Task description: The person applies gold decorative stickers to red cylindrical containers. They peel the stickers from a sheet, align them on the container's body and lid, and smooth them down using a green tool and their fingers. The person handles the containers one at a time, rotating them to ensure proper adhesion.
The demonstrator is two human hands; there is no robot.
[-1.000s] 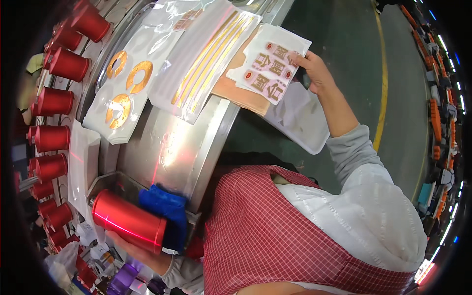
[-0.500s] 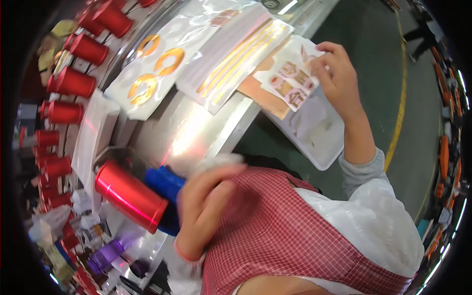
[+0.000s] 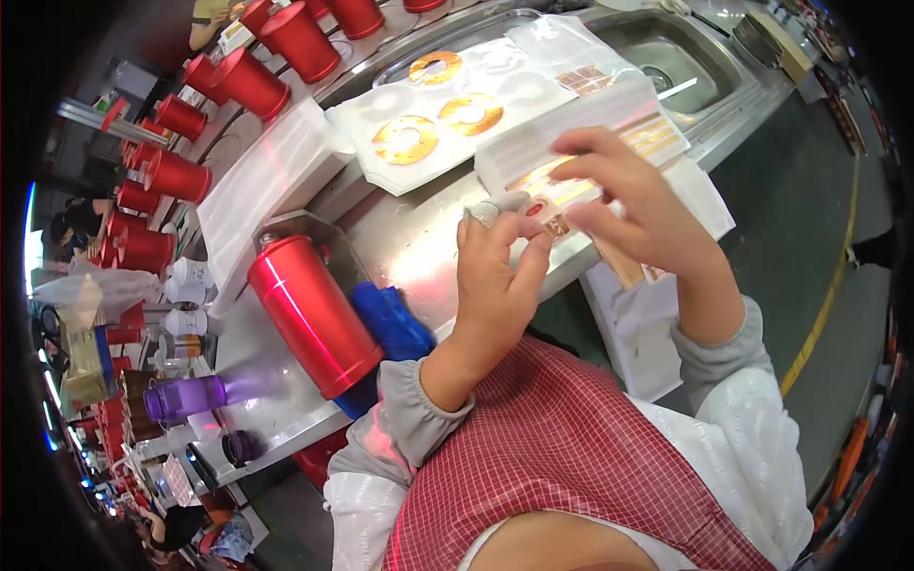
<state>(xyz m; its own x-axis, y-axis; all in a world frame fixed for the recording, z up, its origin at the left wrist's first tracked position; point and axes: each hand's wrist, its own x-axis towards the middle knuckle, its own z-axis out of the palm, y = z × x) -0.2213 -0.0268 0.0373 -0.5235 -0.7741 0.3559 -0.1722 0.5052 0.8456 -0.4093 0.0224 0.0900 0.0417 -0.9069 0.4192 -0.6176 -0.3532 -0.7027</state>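
Observation:
My left hand (image 3: 500,276), a pale wrap on one fingertip, pinches a small decal (image 3: 557,226) with a red oval and brown print between thumb and finger. Just right of it, my right hand (image 3: 647,205) has its fingers spread, holding nothing I can see. Below both hands, the stack of decal sheets (image 3: 705,195) and brown card is partly hidden by my right hand. A sheet with gold stripes (image 3: 657,138) lies behind my fingers. To the left, a red metal cylinder (image 3: 314,314) lies on its side against a blue cloth (image 3: 390,319).
A white sheet with gold rings (image 3: 405,141) lies on the metal counter (image 3: 381,224). Farther back is a sink (image 3: 685,71). Several red cylinders (image 3: 248,81) line the far left. A purple bottle (image 3: 186,395) and a white tray (image 3: 633,333) flank me.
My right hand has moved left from the decal stack to meet my left hand. My left hand has risen from beside the red cylinder and now holds a small decal. The view has turned.

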